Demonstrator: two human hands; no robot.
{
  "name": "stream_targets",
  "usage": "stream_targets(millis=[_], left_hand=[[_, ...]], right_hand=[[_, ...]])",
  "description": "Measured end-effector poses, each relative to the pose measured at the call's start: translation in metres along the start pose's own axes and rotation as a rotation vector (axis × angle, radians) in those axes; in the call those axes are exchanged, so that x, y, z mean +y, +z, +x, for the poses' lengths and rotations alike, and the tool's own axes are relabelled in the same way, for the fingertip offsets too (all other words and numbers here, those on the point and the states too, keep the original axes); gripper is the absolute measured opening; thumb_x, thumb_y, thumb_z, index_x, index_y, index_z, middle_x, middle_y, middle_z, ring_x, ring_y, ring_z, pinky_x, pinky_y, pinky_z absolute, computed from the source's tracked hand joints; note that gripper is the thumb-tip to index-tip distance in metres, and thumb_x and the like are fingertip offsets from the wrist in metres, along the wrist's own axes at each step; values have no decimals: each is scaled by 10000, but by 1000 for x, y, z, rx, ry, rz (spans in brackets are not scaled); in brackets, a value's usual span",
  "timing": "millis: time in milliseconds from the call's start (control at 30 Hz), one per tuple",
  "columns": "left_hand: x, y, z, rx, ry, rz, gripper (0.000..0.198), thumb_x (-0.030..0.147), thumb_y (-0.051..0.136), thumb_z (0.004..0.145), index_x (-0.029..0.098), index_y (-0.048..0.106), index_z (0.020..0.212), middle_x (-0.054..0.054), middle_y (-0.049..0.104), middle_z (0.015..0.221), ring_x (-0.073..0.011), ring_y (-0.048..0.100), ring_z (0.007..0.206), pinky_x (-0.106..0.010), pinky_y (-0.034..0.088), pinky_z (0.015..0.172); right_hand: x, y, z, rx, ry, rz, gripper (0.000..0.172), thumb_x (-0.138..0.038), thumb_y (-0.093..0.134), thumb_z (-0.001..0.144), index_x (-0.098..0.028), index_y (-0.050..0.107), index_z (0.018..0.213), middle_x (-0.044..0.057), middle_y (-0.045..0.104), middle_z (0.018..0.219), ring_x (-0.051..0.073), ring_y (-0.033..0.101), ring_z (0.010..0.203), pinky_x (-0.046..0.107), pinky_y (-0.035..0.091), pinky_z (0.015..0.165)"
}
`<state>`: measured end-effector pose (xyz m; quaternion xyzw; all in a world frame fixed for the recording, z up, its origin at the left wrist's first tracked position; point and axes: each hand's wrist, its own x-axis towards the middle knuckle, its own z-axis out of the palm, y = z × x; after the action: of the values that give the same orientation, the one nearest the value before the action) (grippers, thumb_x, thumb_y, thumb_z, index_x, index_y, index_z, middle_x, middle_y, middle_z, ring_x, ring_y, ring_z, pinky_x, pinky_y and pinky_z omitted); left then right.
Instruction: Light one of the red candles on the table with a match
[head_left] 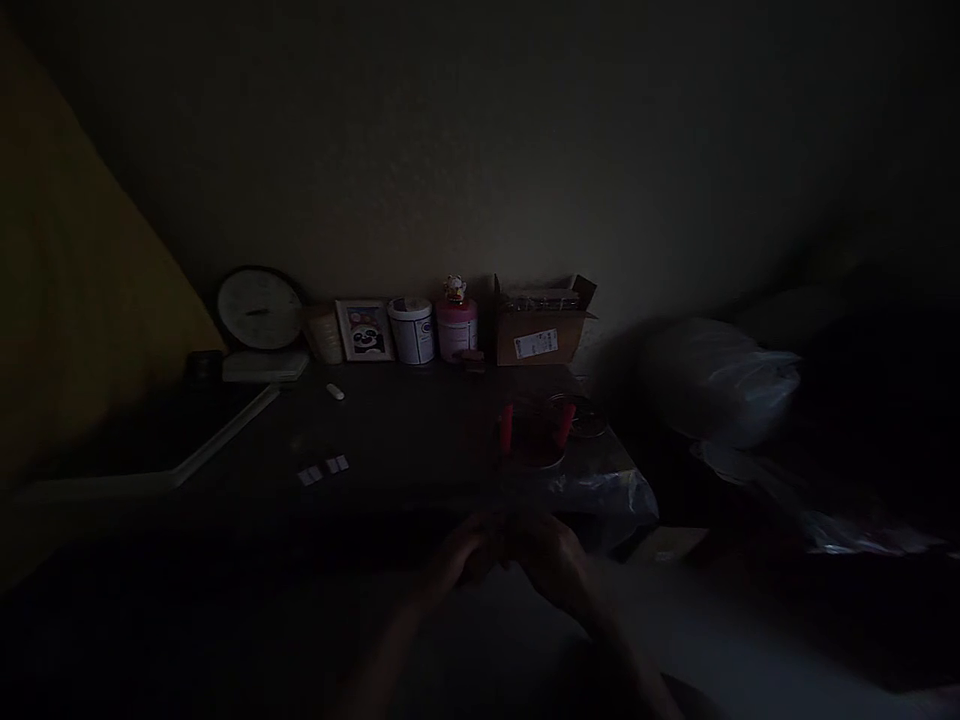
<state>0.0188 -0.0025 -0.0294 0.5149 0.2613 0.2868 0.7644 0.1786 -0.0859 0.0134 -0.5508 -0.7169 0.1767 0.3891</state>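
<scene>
The picture is very dark. My left hand (466, 550) and my right hand (551, 555) meet just in front of the table's near edge, with fingers curled inward and close together. Whatever is between the fingers, if anything, is lost in the shadow. Beyond my right hand, on the plastic-covered table (420, 430), stands an object with two red upright parts (507, 428). Right behind it lies what looks like a coil of wire (589, 416). Some small white-and-dark pieces (322, 470) lie farther left, and a small white oblong piece (335, 391) is behind them.
Along the wall stand a round dial or clock (259, 308), a panda picture frame (366, 331), a white tub (412, 332), a pink-lidded tub (457, 330) with a figurine and an open cardboard box (540, 338). A stuffed plastic bag (720, 385) is at right, a yellow cloth (82, 240) at left.
</scene>
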Motion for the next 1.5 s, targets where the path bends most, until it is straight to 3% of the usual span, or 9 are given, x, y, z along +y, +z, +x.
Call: stream_targets(millis=[167,367,467,567,700,800,1000,1267,1500], left_hand=[[12,6,-4,36,35,-12,401,458,631,756,212,641,1073,-67,632,1142,-281,514,1127,-350,390,931],[25,12,-11,54,45,-2,334,361,602,826,183,620,1109,-91,635,1076,-254,562,1022,-305,443,785],[21,7,-9,-16,122,-62,304,276,555,867,163,582,1148,-109,624,1067,-206,596,866,-284,450,667],[14,1,-5,-52,125,-166,393,244,610,817,166,535,1194,-103,646,981,-177,606,708,-272,438,577],[8,-5,-3,-126,88,-291,488,201,704,744,215,528,1199,-99,617,1118,-204,628,819,-315,481,674],[7,-8,-5,-96,75,-250,510,226,737,732,237,549,1206,-96,617,1145,-245,606,956,-329,480,752],[7,-6,0,-23,86,-165,324,285,713,767,184,658,1070,-95,683,940,-199,632,768,-286,476,657],[7,-5,-6,-15,116,-271,394,196,683,757,169,608,1143,-104,688,984,-211,649,820,-299,486,687],[7,-6,-4,-19,158,-268,357,262,705,758,188,650,1103,-106,656,1103,-271,588,1040,-385,436,905]], right_hand=[[-1,6,1,50,98,187,233,-311,470,908,-199,657,991,79,621,1030,166,603,914,280,490,826],[11,5,2,263,343,426,271,-426,586,829,-161,637,855,45,647,838,178,619,809,241,491,684],[13,2,4,351,413,581,319,-467,624,794,-150,600,818,29,633,772,168,608,762,227,476,659],[17,3,5,414,435,663,338,-479,644,774,-149,589,829,31,633,773,166,604,741,227,471,645],[15,5,5,412,488,691,402,-497,670,742,-152,610,940,66,662,865,213,627,815,257,496,656],[7,3,4,353,484,722,401,-467,684,747,-154,627,991,73,669,899,234,635,889,280,513,722],[2,4,4,308,511,805,342,-452,689,749,-186,666,963,52,680,912,218,643,869,274,515,745],[20,12,5,421,536,744,347,-483,711,698,-171,670,843,29,633,707,188,615,719,229,490,609],[29,15,4,481,493,610,397,-506,704,691,-169,658,897,60,666,855,225,628,848,236,510,672]])
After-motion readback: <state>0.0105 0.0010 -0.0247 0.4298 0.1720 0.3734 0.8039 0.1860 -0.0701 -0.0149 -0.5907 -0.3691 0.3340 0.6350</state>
